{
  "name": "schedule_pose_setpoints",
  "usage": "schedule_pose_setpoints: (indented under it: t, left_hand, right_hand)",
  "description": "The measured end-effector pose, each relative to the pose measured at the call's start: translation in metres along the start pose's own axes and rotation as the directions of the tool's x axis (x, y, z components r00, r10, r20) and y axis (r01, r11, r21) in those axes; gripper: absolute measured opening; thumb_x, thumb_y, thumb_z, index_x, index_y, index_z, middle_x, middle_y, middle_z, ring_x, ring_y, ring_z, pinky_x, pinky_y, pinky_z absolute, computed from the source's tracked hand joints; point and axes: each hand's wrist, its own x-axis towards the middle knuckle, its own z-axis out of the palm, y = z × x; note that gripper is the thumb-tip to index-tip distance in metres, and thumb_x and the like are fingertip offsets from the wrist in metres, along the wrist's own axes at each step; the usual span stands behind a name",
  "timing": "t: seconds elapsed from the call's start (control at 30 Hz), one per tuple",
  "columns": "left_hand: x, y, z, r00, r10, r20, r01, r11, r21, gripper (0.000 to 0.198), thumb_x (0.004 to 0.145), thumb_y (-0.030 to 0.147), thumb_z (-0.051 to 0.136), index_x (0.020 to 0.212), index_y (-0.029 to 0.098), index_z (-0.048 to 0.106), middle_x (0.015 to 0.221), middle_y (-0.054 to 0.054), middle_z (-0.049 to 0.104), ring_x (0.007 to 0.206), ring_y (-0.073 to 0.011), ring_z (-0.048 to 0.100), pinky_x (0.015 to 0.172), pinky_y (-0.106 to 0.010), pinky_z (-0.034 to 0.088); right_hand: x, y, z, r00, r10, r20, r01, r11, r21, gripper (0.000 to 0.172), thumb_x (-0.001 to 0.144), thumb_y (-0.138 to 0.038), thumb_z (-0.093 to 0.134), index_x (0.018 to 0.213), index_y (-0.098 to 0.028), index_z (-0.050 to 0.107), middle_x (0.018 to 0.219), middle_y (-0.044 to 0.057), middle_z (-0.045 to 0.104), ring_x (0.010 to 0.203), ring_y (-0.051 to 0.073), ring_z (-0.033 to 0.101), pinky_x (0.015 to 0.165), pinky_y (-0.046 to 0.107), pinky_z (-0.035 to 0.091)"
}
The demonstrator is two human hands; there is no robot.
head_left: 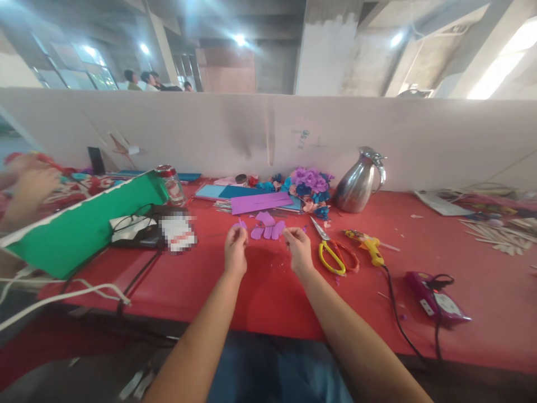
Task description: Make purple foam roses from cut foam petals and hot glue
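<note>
And here, above the red desk point(268, 308), the left hand point(236, 249) has its fingertips narrowed on a small purple petal point(240, 223)! Opposite, the right hand point(299, 249) has thumb and finger drawn close; whether anything sits between them, I can't tell. Between the hands and just beyond lie the loose purple petals point(267, 229), flat, thin and round-ended, with a smooth purple sheet point(260, 202) behind them, lying across blue sheets point(235, 192).

Now look right, where it's crowded! Scissors point(333, 256), pointed steel blades, one loop yellow and one red, rest just beside the right hand. Past them comes a yellow glue gun point(371, 248), its dark cord trailing over the near edge, then a glossy purple box point(436, 298) with a cord across its top. Flat wooden sticks point(497, 235) fan out at the far right.

Up at the back, a ruffled bunch of flowers point(310, 180), purple, blue and pale pink, sits beside a shiny, pear-shaped metal jug point(358, 182), near the pale partition point(201, 126). Over left, a clear jar point(172, 187) with a red lid stands by the long green board point(88, 226), slanting like a fence, and beyond that, a co-worker's blurred hand point(38, 182)!
</note>
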Motion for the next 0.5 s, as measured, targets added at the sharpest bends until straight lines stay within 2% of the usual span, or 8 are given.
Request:
schedule_pose_setpoints:
  t: [0.03,0.1,0.23,0.37,0.5]
  left_hand:
    - [0.000,-0.001,-0.001,0.994,0.101,-0.040,-0.096,0.990,0.102,0.026,0.075,0.042,0.068,0.075,0.021,0.053,0.065,0.004,0.049,0.062,-0.0097,0.047,0.063,-0.021,0.038]
    - [0.000,-0.003,-0.003,0.974,0.219,-0.058,-0.196,0.942,0.272,0.024,0.078,0.044,0.063,0.079,0.021,0.056,0.071,0.002,0.052,0.069,-0.0124,0.048,0.067,-0.023,0.037]
    - [0.002,-0.007,-0.009,0.956,0.279,-0.094,-0.220,0.888,0.403,0.023,0.079,0.044,0.061,0.080,0.021,0.056,0.074,0.000,0.054,0.075,-0.0159,0.050,0.072,-0.025,0.036]
    - [0.009,-0.013,-0.018,0.934,0.339,-0.116,-0.235,0.824,0.515,0.021,0.081,0.042,0.058,0.076,0.021,0.055,0.070,0.000,0.053,0.069,-0.0154,0.047,0.069,-0.025,0.035]
    - [0.014,-0.019,-0.021,0.942,0.304,-0.142,-0.203,0.855,0.478,0.019,0.078,0.039,0.060,0.078,0.020,0.057,0.072,0.000,0.056,0.069,-0.0152,0.049,0.068,-0.024,0.036]
  right_hand:
    - [0.001,0.000,0.000,1.000,0.006,-0.017,-0.005,0.999,0.039,0.023,0.060,-0.036,0.070,0.066,-0.019,0.055,0.054,-0.006,0.046,0.050,0.008,0.036,0.049,0.022,0.029]
    - [0.002,0.001,-0.001,0.999,0.042,-0.014,-0.040,0.992,0.122,0.024,0.058,-0.035,0.072,0.068,-0.019,0.056,0.055,-0.007,0.047,0.049,0.007,0.036,0.047,0.021,0.028]
    - [0.004,0.002,-0.002,0.992,0.107,0.074,-0.120,0.970,0.211,0.026,0.058,-0.035,0.074,0.067,-0.018,0.056,0.053,-0.006,0.046,0.046,0.005,0.035,0.044,0.020,0.025]
    - [0.006,0.002,-0.004,0.993,0.083,0.081,-0.098,0.975,0.199,0.028,0.059,-0.037,0.074,0.065,-0.018,0.054,0.056,-0.005,0.049,0.044,0.005,0.033,0.042,0.021,0.023]
    - [0.007,0.001,-0.005,0.997,0.058,0.058,-0.069,0.976,0.208,0.031,0.059,-0.042,0.072,0.066,-0.018,0.055,0.063,-0.002,0.056,0.045,0.005,0.035,0.041,0.021,0.023]
